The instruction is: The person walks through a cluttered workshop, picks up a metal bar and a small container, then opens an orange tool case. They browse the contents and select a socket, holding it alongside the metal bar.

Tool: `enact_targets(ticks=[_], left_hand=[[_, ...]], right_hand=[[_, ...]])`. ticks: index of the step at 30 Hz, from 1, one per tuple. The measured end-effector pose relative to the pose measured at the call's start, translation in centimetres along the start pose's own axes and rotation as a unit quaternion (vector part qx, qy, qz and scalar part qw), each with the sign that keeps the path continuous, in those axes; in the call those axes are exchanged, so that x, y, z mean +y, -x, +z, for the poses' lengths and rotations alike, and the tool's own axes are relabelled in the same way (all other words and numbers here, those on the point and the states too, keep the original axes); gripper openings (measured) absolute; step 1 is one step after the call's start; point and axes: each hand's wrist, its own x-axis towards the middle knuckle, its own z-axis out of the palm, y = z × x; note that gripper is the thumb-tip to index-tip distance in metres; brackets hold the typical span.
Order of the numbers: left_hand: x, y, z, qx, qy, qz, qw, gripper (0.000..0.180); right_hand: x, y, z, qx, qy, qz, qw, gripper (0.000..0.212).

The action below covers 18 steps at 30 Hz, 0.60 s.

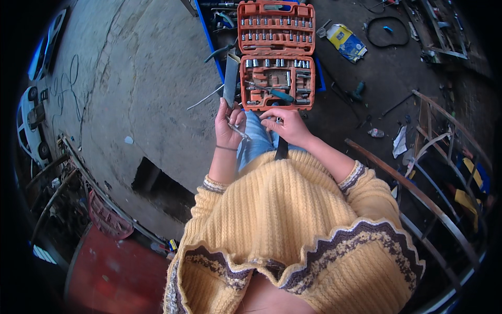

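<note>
My left hand [229, 125] is closed, with a long grey flat strip [230, 81] with a tan edge standing up from its thumb and fingers. A slim silver metal rod [238, 131] also lies across its palm, pointing toward my right hand. In my right hand [286, 125] the fingers are curled together at lap height. A small silver round piece [279, 120] shows at the fingertips; its kind is unclear. Just beyond both hands lies an open orange socket set case [242, 78] with rows of silver sockets. A green-handled screwdriver [281, 95] rests across its near half.
The case sits on a blue tray [319, 76] with more tools at its left. A yellow-blue bag [346, 43], a black belt loop [368, 34] and a plastic bottle [375, 133] lie on the floor to the right. Rusty metal frames [413, 191] stand near my right arm. A dark floor opening [162, 186] is at left.
</note>
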Motion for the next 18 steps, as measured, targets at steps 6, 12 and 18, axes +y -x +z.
enact_targets(ticks=[6,12,18], left_hand=[[1.0,0.7,-0.6,0.003,0.01,-0.001,1.0,0.033],[1.4,1.1,-1.1,0.036,-0.012,0.017,0.999,0.033],[1.6,1.3,-1.0,0.034,-0.019,0.016,0.999,0.033]], right_hand=[[5.0,-1.7,-9.4,0.059,0.443,-0.055,0.893,0.01],[7.1,-2.9,-11.1,-0.074,0.511,-0.119,0.848,0.014],[7.4,-4.0,-11.2,-0.114,0.515,-0.144,0.837,0.009]])
